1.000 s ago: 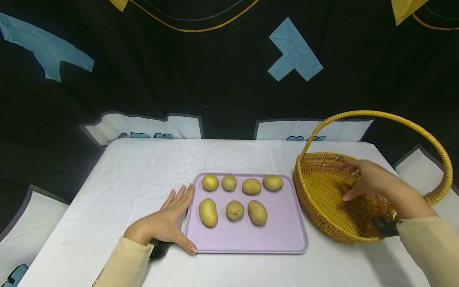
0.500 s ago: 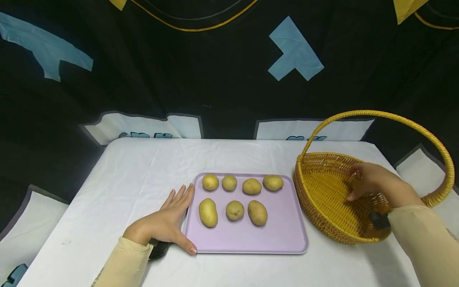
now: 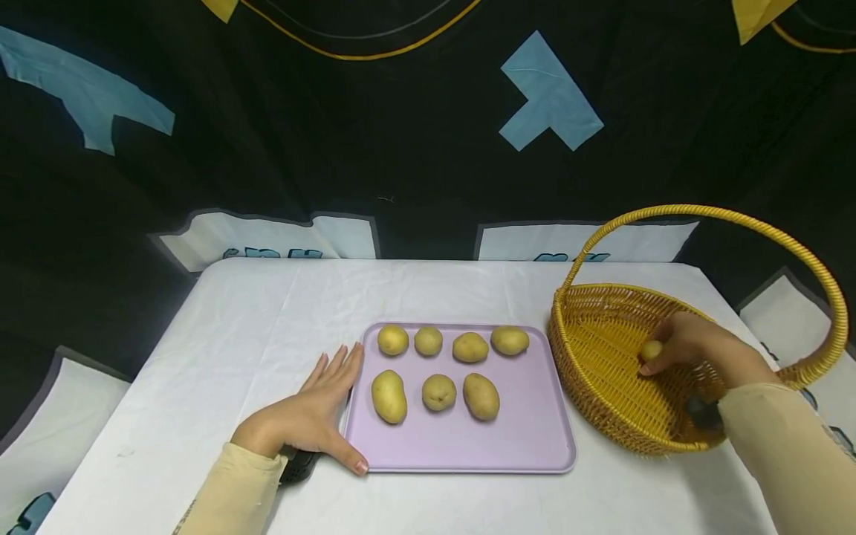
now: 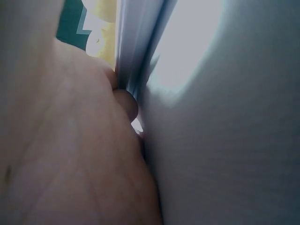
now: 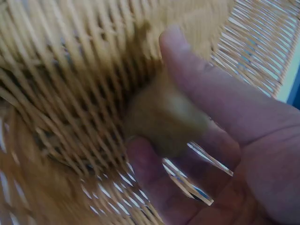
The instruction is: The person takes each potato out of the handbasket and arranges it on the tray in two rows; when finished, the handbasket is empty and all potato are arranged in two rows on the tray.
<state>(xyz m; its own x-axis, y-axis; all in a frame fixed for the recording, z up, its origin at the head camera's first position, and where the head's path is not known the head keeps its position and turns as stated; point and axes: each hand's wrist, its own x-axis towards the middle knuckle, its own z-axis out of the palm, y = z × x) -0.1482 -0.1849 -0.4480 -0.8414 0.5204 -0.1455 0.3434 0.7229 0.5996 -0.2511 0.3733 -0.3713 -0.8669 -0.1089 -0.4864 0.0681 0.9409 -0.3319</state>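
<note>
Inside the yellow wicker basket (image 3: 595, 416), my right hand (image 3: 705, 349) grips a small potato (image 3: 651, 350) between thumb and fingers. The right wrist view shows that potato (image 5: 164, 117) slightly blurred, close over the woven bottom. My left hand (image 3: 304, 416) lies with spread, straight fingers along the left edge of a lilac tray (image 3: 528, 446), its thumb at the near left corner. Several potatoes sit on the tray in two rows, among them a long one (image 3: 388, 397) nearest that hand. From the left wrist, the palm (image 4: 79, 140) appears right against the tray's side.
A tall arched handle (image 3: 729, 215) rises over the basket, with the right forearm passing beneath its right end. The table bears a white cloth (image 3: 221, 349). Behind it hangs a black curtain (image 3: 414, 148) with blue and white shapes.
My right hand has shifted slightly right and turned within the basket, bringing a potato into sight in its grip. The left hand, the tray and its potatoes stay put.
</note>
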